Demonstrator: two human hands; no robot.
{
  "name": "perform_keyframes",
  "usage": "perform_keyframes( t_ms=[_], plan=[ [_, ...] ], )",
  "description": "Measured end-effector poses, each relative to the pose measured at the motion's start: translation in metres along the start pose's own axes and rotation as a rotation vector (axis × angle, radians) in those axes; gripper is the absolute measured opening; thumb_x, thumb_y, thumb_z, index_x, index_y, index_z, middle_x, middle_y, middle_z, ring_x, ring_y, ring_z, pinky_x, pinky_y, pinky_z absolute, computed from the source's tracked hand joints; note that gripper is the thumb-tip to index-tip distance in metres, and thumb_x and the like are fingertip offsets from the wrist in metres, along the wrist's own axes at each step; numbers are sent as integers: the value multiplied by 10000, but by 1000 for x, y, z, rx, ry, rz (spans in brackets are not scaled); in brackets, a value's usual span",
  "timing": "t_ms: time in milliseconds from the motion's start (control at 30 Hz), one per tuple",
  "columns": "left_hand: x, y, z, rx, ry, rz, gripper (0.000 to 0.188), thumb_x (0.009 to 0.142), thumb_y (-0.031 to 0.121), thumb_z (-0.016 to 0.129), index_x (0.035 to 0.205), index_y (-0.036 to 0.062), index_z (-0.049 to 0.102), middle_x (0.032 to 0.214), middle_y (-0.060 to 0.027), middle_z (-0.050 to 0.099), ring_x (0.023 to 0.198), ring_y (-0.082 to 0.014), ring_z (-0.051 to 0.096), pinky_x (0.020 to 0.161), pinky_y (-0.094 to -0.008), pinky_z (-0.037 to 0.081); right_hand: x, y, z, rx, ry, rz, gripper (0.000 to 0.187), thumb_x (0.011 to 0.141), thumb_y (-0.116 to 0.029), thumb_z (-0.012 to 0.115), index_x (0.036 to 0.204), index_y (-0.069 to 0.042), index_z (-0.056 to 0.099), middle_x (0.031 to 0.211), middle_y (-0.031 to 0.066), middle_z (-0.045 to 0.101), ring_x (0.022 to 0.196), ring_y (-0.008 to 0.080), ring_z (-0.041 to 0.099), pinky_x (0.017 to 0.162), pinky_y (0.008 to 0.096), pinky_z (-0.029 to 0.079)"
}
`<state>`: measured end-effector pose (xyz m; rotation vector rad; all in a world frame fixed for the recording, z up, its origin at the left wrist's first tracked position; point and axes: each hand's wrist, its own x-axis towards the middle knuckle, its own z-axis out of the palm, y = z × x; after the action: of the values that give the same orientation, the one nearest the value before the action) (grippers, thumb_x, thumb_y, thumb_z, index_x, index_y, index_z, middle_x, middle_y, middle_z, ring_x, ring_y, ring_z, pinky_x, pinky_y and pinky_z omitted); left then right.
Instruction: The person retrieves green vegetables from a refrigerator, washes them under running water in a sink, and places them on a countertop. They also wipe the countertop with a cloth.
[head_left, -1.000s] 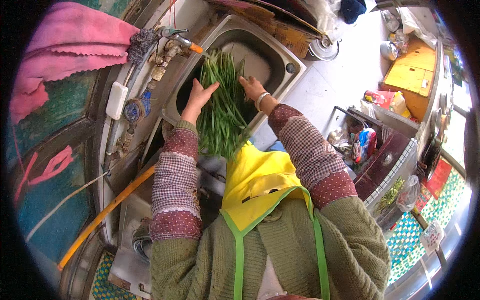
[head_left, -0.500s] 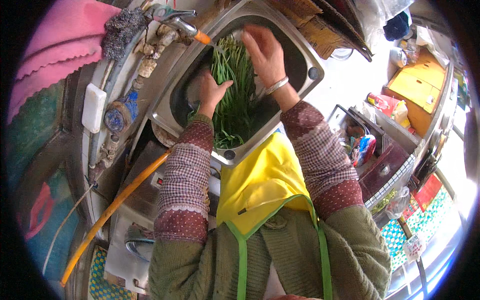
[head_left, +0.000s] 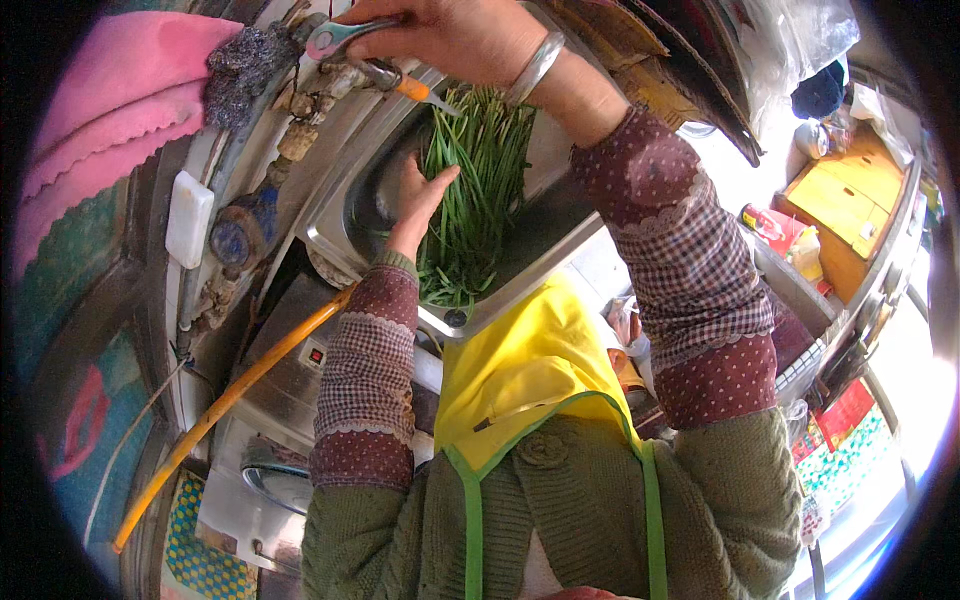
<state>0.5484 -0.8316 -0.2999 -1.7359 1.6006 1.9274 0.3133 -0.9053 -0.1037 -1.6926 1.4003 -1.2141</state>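
A bundle of long green chives point(head_left: 478, 190) lies in the stainless steel sink point(head_left: 330, 215). My left hand point(head_left: 420, 205) is at the bundle's left side, thumb over the leaves; its other fingers are partly hidden against them. Up at the tap, my right hand point(head_left: 450, 40), with a silver bangle at the wrist, pinches the tap's lever handle point(head_left: 340, 37) between thumb and fingers. Below that hand the tap's orange nozzle point(head_left: 410, 88) points at the chives, and a short clear stream of water point(head_left: 440, 103) leaves it.
Left of the sink run old pipes with a blue water meter point(head_left: 243, 232), a dark scouring pad point(head_left: 245, 75) and a pink cloth point(head_left: 130, 90). An orange hose point(head_left: 230, 410) slants beside my left arm. Cardboard point(head_left: 640, 75) leans behind the sink; a yellow wooden box point(head_left: 850, 190) stands right.
My right hand has left the space above the chives, moving up and left to close on the tap lever. The left hand stays beside the chives.
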Motion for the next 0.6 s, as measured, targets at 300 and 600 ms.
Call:
perform_keyframes(
  t_ms=[300, 600],
  plan=[
    [36, 19, 15, 248, 177, 70, 1097, 764, 553, 812, 1543, -10, 282, 1571, -252, 306, 1444, -398, 329, 1173, -500, 310, -194, 149, 72, -253, 500, 1162, 267, 938, -257, 691, 976, 2, 742, 878, 130, 731, 813, 225, 682, 758, 363, 515],
    [34, 22, 27, -336, -51, -47, 979, 767, 372, 867, 1511, -1, 353, 1503, -214, 433, 1364, -356, 443, 1113, -428, 358, -205, 198, 142, 340, 274, 1228, 801, 887, -476, 739, 1301, 169, 508, 1268, 266, 613, 1186, 292, 576, 991, 400, 458]
  ],
)
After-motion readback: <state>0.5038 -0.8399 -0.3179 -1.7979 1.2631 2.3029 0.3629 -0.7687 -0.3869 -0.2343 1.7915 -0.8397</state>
